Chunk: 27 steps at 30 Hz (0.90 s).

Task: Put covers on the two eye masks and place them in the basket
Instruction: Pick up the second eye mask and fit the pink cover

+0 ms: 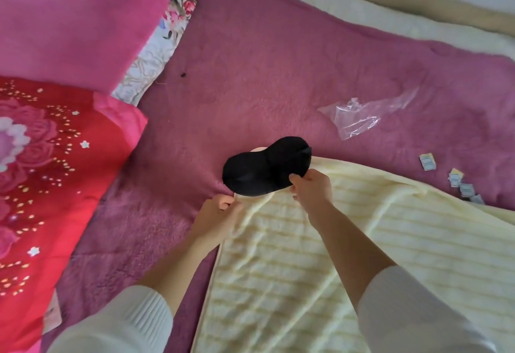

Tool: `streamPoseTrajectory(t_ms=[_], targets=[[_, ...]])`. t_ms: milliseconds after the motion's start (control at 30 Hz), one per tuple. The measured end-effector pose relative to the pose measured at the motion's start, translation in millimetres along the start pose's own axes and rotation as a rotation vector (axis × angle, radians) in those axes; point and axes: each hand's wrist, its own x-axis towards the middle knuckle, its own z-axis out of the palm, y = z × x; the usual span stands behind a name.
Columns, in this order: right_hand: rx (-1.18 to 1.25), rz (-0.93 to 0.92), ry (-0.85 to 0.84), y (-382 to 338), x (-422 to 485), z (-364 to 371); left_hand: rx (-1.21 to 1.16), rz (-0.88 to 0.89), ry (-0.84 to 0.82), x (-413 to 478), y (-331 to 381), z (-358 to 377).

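A black eye mask cover [264, 170] is held just above the purple fleece blanket [278, 59], at the middle of the view. A pale eye mask [255, 149] peeks out at its top edge and again under its lower edge. My right hand [312, 188] pinches the cover's lower right edge. My left hand [220, 214] has its fingers closed at the lower left corner, on the pale edge there. No basket and no second mask are in view.
A cream quilted blanket [320, 255] lies under my forearms. A crumpled clear plastic bag [359, 118] lies to the right, with several small white packets [457, 179] further right. A red flowered pillow [55, 171] and a pink one [83, 18] lie to the left.
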Motion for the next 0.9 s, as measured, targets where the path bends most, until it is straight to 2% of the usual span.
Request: streamPoseTrajectory(t_ms=[100,200,267,367,500,700,767,900], targets=[[0.128,0.021,-0.084,-4,-27,-5,-0.287,-0.209,-0.037,-5,18,-5],[0.059,-0.054,-0.142,-2,-65,-18,-0.479,-0.256,0.163,-24,28,-6],[-0.036,-0.143,-0.152,2,-96,-31,-0.578,-0.254,0.212,-50,32,-9],[-0.076,-0.216,-0.085,10,-147,-46,-0.563,-0.197,0.140,-106,30,-17],[-0.030,-0.211,-0.015,18,-220,-63,-0.509,-0.115,-0.012,-196,20,-34],[0.102,-0.292,0.058,12,-334,-95,-0.372,0.189,-0.263,-322,13,-73],[0.200,-0.339,0.010,6,-364,-107,-0.441,0.220,-0.330,-352,19,-87],[0.387,-0.438,-0.239,1,-413,-129,-0.438,0.337,-0.363,-405,36,-113]])
